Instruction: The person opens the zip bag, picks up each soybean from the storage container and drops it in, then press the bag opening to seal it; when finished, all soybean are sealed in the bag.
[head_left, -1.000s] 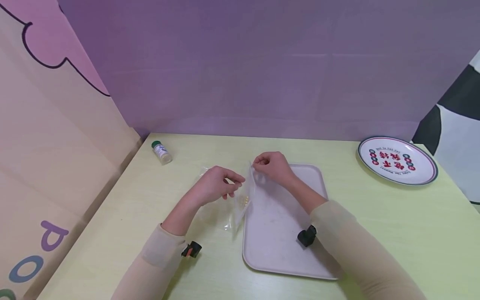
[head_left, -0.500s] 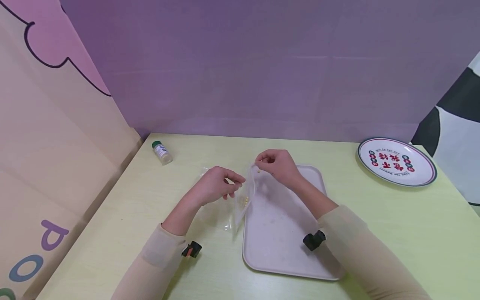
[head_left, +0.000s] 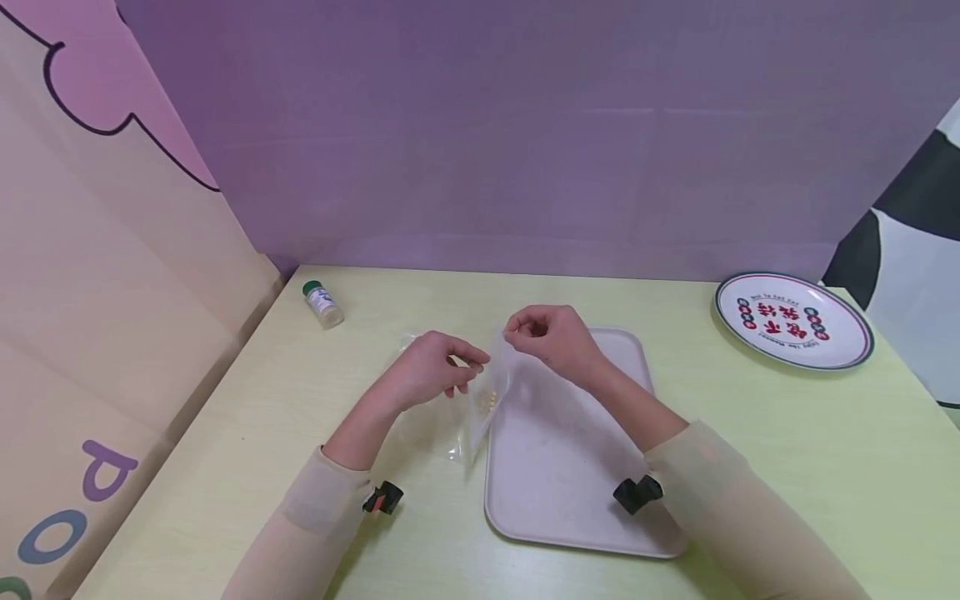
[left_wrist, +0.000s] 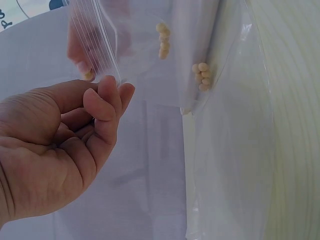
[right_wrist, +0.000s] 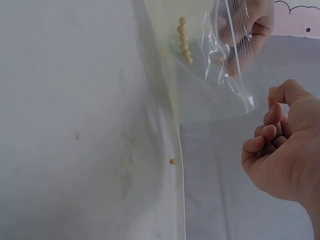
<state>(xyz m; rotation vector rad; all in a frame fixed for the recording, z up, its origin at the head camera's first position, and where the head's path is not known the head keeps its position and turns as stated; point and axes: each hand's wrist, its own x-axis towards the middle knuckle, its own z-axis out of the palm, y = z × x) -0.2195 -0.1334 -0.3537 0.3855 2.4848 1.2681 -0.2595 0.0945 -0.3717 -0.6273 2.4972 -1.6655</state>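
My left hand (head_left: 433, 372) pinches the top edge of a clear zip bag (left_wrist: 225, 150), which hangs down over the left rim of a pale tray (head_left: 562, 467). Several small round soybeans (left_wrist: 202, 75) lie low inside the bag. Close by the bag's mouth is my right hand (head_left: 558, 342), with a yellow soybean (left_wrist: 89, 75) at its pinched thumb and forefinger. That bean is hidden by the fingers in the right wrist view. Another single soybean (right_wrist: 173, 161) sits on the tray near its edge.
A small jar (head_left: 324, 305) with a green cap lies on its side at the back left of the table. At the far right is an oval plate (head_left: 795, 321) with red writing. A purple panel (head_left: 480, 142) stands behind the table.
My right hand drew slightly right and back, then came left to the bag's mouth, its forearm swung rightward. The left hand and bag stay almost still.
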